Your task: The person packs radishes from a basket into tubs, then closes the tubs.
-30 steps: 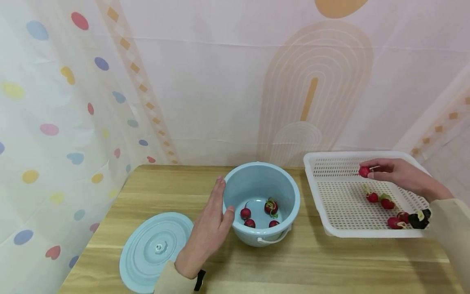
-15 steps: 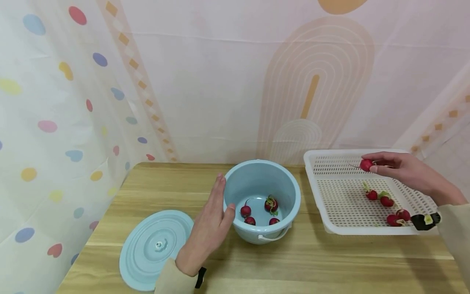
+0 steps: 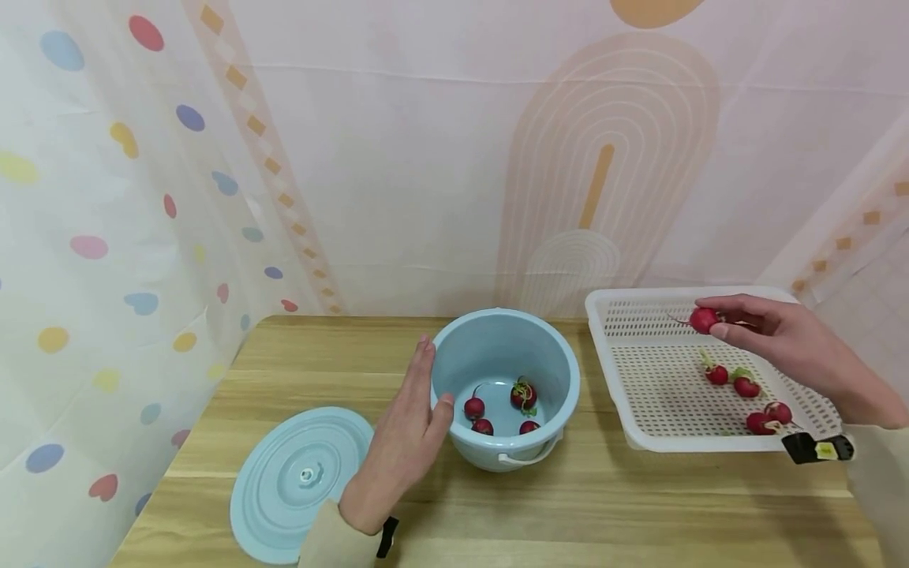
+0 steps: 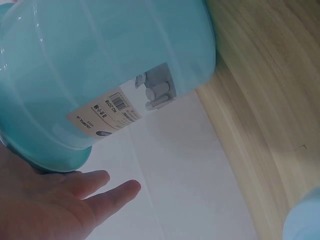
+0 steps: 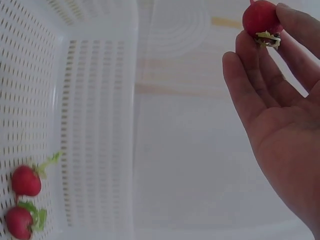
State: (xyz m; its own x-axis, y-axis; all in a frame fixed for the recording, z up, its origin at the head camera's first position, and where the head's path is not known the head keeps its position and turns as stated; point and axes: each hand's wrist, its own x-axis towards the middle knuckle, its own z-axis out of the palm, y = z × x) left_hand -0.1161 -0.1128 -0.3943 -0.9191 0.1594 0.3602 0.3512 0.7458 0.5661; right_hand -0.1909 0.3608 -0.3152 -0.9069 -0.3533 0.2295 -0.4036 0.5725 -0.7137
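Note:
A red radish (image 3: 704,320) with a thin root is pinched between the thumb and fingers of my right hand (image 3: 795,339), held up over the white basket (image 3: 602,371). The right wrist view shows the same radish (image 5: 262,21) with its trimmed leafy end toward the palm. My left hand (image 3: 401,442) rests with straight fingers along the left rim of the light blue bucket (image 3: 454,442). In the left wrist view that hand (image 4: 55,200) lies against the rim, and the bucket wall (image 4: 115,60) carries a label. Several radishes (image 3: 524,396) lie on the bucket floor.
Several radishes (image 3: 746,386) sit in the right part of the basket. A light blue lid (image 3: 270,489) lies flat on the wooden table (image 3: 554,521), left of the bucket and partly behind my left forearm. A patterned curtain (image 3: 398,173) hangs behind the table.
My right hand has stayed over the basket with the radish, rising slightly and turning a little at the wrist. My left hand has kept its place at the bucket rim.

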